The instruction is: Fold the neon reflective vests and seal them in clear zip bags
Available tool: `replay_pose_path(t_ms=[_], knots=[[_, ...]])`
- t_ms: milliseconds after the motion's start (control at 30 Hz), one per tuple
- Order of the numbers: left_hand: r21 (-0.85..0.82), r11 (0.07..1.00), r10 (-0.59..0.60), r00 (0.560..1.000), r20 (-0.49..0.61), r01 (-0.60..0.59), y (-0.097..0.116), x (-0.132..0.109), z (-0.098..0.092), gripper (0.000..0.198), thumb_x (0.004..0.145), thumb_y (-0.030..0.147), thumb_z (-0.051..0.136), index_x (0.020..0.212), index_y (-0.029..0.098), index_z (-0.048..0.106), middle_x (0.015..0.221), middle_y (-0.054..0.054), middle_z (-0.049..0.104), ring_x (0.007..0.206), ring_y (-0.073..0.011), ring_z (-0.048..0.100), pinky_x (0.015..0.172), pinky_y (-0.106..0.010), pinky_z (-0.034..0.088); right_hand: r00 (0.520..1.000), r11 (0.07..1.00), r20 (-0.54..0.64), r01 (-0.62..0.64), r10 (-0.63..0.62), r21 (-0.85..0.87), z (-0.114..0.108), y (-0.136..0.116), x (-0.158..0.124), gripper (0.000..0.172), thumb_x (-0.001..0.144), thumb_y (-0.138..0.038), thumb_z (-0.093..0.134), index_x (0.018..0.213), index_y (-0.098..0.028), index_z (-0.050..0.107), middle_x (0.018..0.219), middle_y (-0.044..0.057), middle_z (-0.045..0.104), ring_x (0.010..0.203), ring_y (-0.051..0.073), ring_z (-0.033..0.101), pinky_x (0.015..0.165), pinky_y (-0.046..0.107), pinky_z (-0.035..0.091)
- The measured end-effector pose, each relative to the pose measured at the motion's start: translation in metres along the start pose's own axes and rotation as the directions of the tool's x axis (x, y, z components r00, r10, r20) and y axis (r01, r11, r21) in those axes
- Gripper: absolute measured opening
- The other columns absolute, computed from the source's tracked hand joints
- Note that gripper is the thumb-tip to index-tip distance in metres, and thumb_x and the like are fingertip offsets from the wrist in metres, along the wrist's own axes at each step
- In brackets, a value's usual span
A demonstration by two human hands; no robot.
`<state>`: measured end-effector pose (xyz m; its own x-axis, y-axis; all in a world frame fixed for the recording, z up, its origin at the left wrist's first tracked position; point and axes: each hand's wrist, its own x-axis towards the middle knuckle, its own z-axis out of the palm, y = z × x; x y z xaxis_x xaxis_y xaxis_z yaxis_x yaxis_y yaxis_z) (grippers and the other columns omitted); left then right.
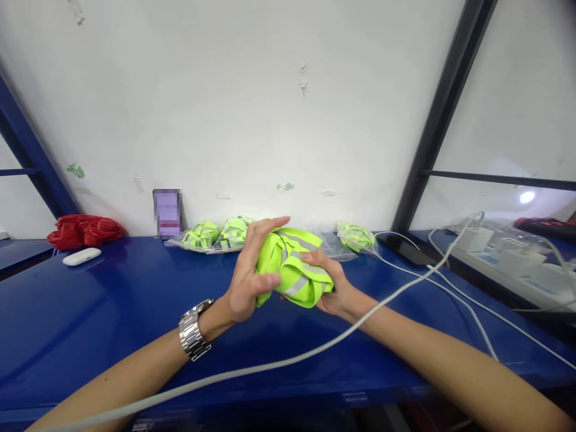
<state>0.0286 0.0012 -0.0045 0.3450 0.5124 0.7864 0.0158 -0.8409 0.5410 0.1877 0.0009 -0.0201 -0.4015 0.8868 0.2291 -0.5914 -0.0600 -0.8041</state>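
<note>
A bundled neon-yellow reflective vest (292,267) with grey strips is held up over the blue table, between my two hands. My left hand (247,273), wearing a metal watch on its wrist, cups the bundle's left side, thumb across the front and fingers stretched along the top. My right hand (330,282) grips the right side, thumb on top; its other fingers are mostly hidden beneath. Behind, against the wall, similar yellow bundles lie in clear bags: one bag (200,235) at left, another (234,233) beside it, and a third (355,236) to the right.
A white cable (288,362) crosses in front of my forearms. On the blue table (135,300) lie a red plastic bundle (85,231) and a white case (81,257). A phone (168,213) leans on the wall; a dark phone (405,249) and white chargers (513,255) sit right.
</note>
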Motion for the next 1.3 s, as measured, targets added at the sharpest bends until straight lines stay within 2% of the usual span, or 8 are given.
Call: replay_pose_path(t_ms=[167, 367, 533, 667, 800, 1067, 1200, 1300], knots=[[-0.340, 0.937, -0.191, 0.936, -0.296, 0.084, -0.003, 0.006, 0.022, 0.046, 0.079, 0.037, 0.044, 0.117, 0.015, 0.058, 0.106, -0.009, 0.057, 0.089, -0.0226, 0.056, 0.075, -0.034, 0.046, 0.998, 0.998, 0.055, -0.033, 0.031, 0.045, 0.002, 0.004, 0.000, 0.031, 0.068, -0.037, 0.067, 0.093, -0.019, 0.063, 0.076, 0.002, 0.069, 0.066, 0.020, 0.065, 0.055, 0.030, 0.053], [-0.270, 0.963, -0.144, 0.887, -0.439, 0.022, -0.024, 0.017, 0.028, 0.039, 0.083, 0.037, 0.040, 0.101, 0.013, 0.066, 0.093, -0.008, 0.062, 0.077, -0.0187, 0.056, 0.068, -0.030, 0.045, 1.000, 0.999, -0.018, 0.007, -0.006, 0.046, -0.003, 0.013, 0.006, 0.032, 0.072, -0.043, 0.063, 0.095, -0.021, 0.063, 0.086, 0.002, 0.070, 0.084, 0.022, 0.065, 0.068, 0.032, 0.054], [-0.241, 0.970, -0.094, 0.916, -0.390, -0.003, -0.016, 0.020, 0.022, 0.041, 0.083, 0.039, 0.042, 0.105, 0.013, 0.065, 0.089, -0.008, 0.064, 0.074, -0.0194, 0.057, 0.064, -0.031, 0.045, 0.990, 0.991, -0.046, 0.133, -0.132, 0.022, 0.003, 0.017, 0.002, 0.029, 0.071, -0.047, 0.064, 0.085, -0.021, 0.065, 0.093, 0.003, 0.069, 0.096, 0.024, 0.062, 0.077, 0.032, 0.053], [-0.280, 0.960, -0.127, 0.912, -0.390, 0.014, -0.009, 0.017, 0.023, 0.042, 0.081, 0.040, 0.044, 0.107, 0.013, 0.063, 0.092, -0.008, 0.063, 0.077, -0.0198, 0.057, 0.067, -0.032, 0.046, 0.995, 0.995, 0.097, -0.041, 0.032, 0.096, 0.008, 0.013, -0.005, 0.040, 0.075, -0.054, 0.060, 0.103, -0.025, 0.064, 0.099, 0.003, 0.069, 0.092, 0.023, 0.063, 0.073, 0.033, 0.054], [-0.163, 0.987, -0.064, 0.929, -0.364, 0.005, -0.020, 0.011, 0.020, 0.048, 0.080, 0.044, 0.042, 0.115, 0.015, 0.058, 0.099, -0.008, 0.061, 0.086, -0.0221, 0.057, 0.075, -0.036, 0.047, 0.987, 0.988, 0.106, -0.128, 0.119, 0.086, 0.007, 0.008, -0.004, 0.042, 0.069, -0.046, 0.070, 0.102, -0.023, 0.063, 0.094, 0.003, 0.070, 0.084, 0.021, 0.065, 0.071, 0.032, 0.054], [0.146, 0.988, 0.078, 0.962, -0.261, -0.040, -0.054, 0.003, 0.008, 0.056, 0.084, 0.055, 0.032, 0.122, 0.018, 0.049, 0.108, -0.010, 0.057, 0.094, -0.0267, 0.055, 0.082, -0.043, 0.045, 0.998, 0.999, -0.054, 0.024, -0.027, -0.042, 0.002, 0.013, 0.005, 0.027, 0.067, -0.029, 0.075, 0.090, -0.016, 0.067, 0.078, 0.003, 0.070, 0.064, 0.016, 0.065, 0.060, 0.026, 0.053], [0.188, 0.980, -0.016, 0.970, -0.241, 0.063, -0.061, 0.009, 0.009, 0.049, 0.091, 0.048, 0.029, 0.126, 0.019, 0.047, 0.115, -0.010, 0.056, 0.101, -0.0253, 0.054, 0.087, -0.040, 0.043, 0.979, 0.988, -0.152, 0.122, -0.136, -0.098, -0.003, 0.000, 0.011, 0.025, 0.063, -0.026, 0.076, 0.084, -0.014, 0.068, 0.077, 0.004, 0.072, 0.063, 0.019, 0.066, 0.058, 0.029, 0.054], [0.260, 0.950, -0.093, 0.955, -0.282, 0.170, -0.068, 0.013, 0.013, 0.040, 0.096, 0.039, 0.028, 0.126, 0.019, 0.044, 0.109, -0.009, 0.059, 0.096, -0.0216, 0.056, 0.084, -0.037, 0.045, 0.927, 0.966, -0.283, 0.210, -0.246, -0.152, -0.013, -0.018, 0.020, 0.027, 0.060, -0.025, 0.076, 0.083, -0.015, 0.068, 0.076, 0.004, 0.072, 0.064, 0.021, 0.067, 0.059, 0.031, 0.056]])
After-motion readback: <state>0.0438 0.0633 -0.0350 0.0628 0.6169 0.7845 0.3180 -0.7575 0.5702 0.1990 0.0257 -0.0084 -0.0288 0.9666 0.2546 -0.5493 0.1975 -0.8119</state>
